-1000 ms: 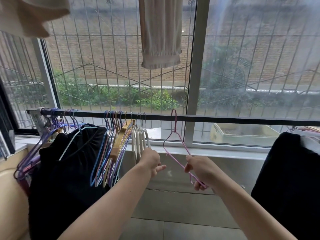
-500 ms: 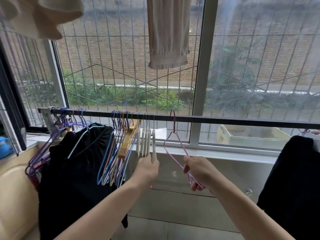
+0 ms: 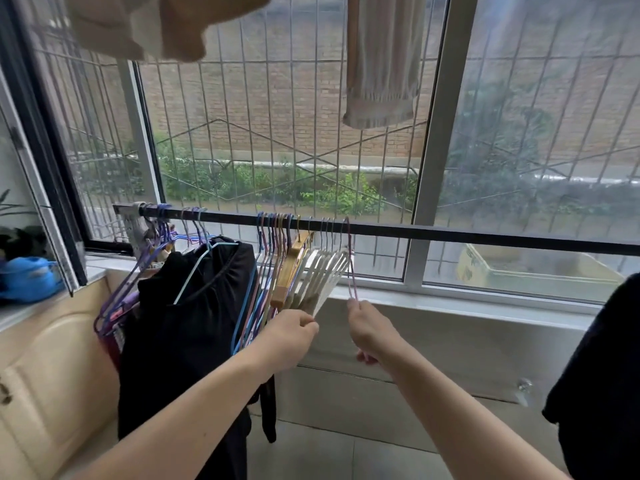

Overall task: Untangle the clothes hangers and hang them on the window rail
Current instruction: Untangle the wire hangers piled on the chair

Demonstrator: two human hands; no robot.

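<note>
A black window rail [image 3: 450,234] runs across below the panes. On it hang several white plastic hangers [image 3: 323,271], a wooden hanger [image 3: 291,268], coloured wire hangers [image 3: 266,271] and purple ones [image 3: 152,251] at the rail's left end. A pink wire hanger [image 3: 350,265] hangs by its hook just right of the white ones. My right hand [image 3: 372,332] grips its lower part. My left hand [image 3: 287,336] pinches the bottom ends of the white hangers, which fan out toward it.
A black garment [image 3: 187,327] hangs on a light blue hanger left of my arms. Another dark cloth [image 3: 599,382] hangs at the right edge. Beige laundry [image 3: 381,60] hangs overhead. A cream cabinet [image 3: 52,375] stands at the left, with a blue object [image 3: 27,277] on its top.
The pink hanger has slid left along the rail up against the white hangers. My left hand took hold of the white hangers' ends and pulled them toward me. The view turned left.
</note>
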